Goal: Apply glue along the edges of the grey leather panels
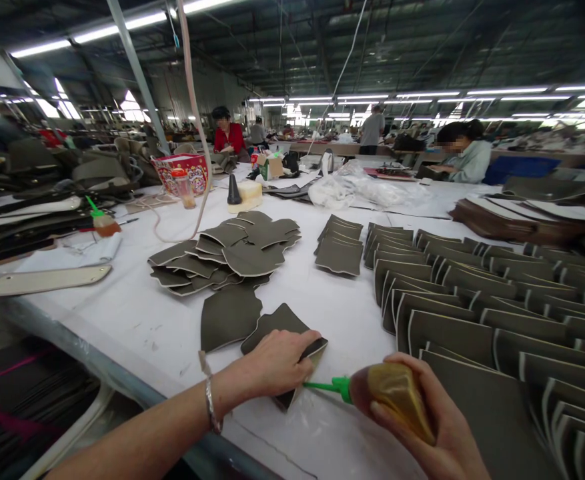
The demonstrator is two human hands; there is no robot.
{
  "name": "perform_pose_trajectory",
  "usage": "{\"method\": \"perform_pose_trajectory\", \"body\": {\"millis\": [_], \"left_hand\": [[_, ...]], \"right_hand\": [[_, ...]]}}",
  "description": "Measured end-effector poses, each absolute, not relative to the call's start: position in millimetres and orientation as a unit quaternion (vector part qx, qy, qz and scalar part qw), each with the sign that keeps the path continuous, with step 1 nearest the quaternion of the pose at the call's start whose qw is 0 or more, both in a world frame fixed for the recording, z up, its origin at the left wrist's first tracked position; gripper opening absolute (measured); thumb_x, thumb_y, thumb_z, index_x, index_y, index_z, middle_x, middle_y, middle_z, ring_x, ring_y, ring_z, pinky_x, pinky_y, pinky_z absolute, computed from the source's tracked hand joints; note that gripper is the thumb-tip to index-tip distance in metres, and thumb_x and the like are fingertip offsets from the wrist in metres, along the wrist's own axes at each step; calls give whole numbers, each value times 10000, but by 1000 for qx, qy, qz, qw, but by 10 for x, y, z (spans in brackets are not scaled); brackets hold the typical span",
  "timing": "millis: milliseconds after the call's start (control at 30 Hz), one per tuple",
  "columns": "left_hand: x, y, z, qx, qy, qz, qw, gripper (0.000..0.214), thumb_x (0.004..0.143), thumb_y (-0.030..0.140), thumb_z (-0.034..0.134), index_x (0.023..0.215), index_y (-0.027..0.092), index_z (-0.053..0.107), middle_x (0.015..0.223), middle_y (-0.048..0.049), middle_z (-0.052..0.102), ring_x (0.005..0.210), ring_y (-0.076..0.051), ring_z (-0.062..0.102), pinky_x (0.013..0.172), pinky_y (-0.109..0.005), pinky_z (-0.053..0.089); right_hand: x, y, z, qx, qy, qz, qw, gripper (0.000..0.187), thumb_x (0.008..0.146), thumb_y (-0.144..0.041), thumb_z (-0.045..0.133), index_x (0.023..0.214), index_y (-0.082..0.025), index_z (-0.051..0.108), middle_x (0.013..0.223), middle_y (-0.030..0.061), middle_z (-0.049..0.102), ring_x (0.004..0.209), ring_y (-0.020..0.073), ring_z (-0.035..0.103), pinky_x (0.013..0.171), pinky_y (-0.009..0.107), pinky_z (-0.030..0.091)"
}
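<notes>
My left hand lies on a dark olive leather piece at the table's near edge, fingers curled over its right rim, pressing it down. My right hand is wrapped round an amber glue bottle. Its green nozzle points left and its tip meets the edge of the piece just under my left fingers. A second single piece lies beside it to the left. A silver bracelet sits on my left wrist.
A loose heap of the same pieces lies mid-table, a small stack behind it, and overlapping rows fill the right side. Another glue bottle stands far left. People work at tables further back.
</notes>
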State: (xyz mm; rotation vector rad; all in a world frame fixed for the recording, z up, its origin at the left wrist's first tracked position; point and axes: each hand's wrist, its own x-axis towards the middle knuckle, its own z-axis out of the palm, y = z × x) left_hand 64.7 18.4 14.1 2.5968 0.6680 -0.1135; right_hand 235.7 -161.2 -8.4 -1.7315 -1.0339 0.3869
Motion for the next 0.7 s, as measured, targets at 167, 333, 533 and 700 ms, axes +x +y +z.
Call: {"method": "perform_pose_trajectory", "body": {"millis": [167,333,533,700], "left_hand": [[635,187,123,945,236,-33,224,531,859,226,426,1387,278,463,1209,-52,683,1039,-283,662,902,-388,486],[632,185,118,946,235,-24,220,541,858,235,425,1396,282,455,1137,-53,712,994,-298,680,861,-406,508],[632,180,131,946,234,-20,222,529,861,229,427,1386,274,472,1142,-57,710,1000,-295,681,868,-405,510],[631,178,141,945,235,-17,225,525,854,225,429,1374,263,487,1105,-62,719,974,-300,686,854,-415,516]], "right_hand": [[2301,-1635,-105,-724,-432,161,513,480,766,-501,720,1148,-272,543,966,-18,653,792,204,652,714,254,496],[2162,-1660,-88,-727,-405,167,529,441,768,-512,698,1127,-299,558,1021,-36,627,854,199,630,810,265,444],[2103,-1678,-94,-712,-415,174,539,444,751,-502,708,1115,-286,577,1020,-20,632,847,216,631,797,282,453],[2068,-1692,-109,-729,-383,171,541,453,737,-507,720,1109,-289,579,1040,-19,641,897,235,636,836,292,445]]}}
